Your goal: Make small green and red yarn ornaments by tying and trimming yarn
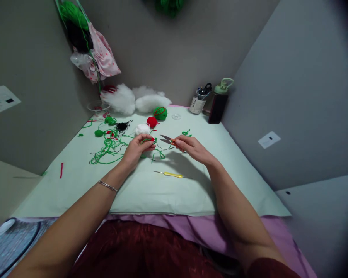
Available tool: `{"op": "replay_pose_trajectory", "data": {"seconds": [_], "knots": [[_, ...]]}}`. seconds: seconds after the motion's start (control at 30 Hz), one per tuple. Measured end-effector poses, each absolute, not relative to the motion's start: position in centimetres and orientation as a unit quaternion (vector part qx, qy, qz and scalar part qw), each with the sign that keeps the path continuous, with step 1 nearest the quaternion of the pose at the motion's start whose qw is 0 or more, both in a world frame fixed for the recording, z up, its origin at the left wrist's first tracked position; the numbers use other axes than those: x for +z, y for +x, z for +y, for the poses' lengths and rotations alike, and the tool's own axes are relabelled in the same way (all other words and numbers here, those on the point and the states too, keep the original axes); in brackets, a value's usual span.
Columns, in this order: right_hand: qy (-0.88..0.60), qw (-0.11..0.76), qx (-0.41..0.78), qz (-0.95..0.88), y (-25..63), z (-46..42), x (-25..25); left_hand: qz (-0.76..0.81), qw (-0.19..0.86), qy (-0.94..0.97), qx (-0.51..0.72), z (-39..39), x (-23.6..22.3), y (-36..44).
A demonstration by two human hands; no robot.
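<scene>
Between the thumb and fingers of my left hand (140, 146) is a small red and green yarn piece (153, 140), partly hidden by the fingers. My right hand (191, 146) grips a pair of scissors (168, 140) with orange handles, their dark blades parted and pointing left toward the yarn piece. A thin dark strand (162, 147) hangs between the two hands. Just behind my left hand sit a white yarn ball (142, 129) and a red yarn ball (152, 122). A yellow-handled crochet hook (173, 175) lies on the table in front of the hands.
Loose green yarn (104, 154) tangles across the left of the table (168, 199). Farther back are a green yarn ball (160, 113), black yarn (122, 126) and white stuffing (120, 100). A bottle (219, 104) and a tool holder (197, 104) stand at back right, near the wall.
</scene>
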State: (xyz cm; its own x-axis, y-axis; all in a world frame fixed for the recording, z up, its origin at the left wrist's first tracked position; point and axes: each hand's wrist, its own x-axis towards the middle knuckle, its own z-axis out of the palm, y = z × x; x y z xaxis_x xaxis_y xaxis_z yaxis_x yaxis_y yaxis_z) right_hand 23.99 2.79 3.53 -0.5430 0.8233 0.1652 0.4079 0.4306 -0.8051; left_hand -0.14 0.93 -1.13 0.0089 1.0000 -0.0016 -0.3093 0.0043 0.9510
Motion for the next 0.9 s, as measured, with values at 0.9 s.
{"op": "replay_pose_trajectory", "data": {"seconds": [0.9], "knots": [[-0.414, 0.309, 0.132, -0.846, 22.6, 3.2, 0.8, 0.372, 0.65, 0.393, 0.534, 0.7, -1.1, 0.0]]}}
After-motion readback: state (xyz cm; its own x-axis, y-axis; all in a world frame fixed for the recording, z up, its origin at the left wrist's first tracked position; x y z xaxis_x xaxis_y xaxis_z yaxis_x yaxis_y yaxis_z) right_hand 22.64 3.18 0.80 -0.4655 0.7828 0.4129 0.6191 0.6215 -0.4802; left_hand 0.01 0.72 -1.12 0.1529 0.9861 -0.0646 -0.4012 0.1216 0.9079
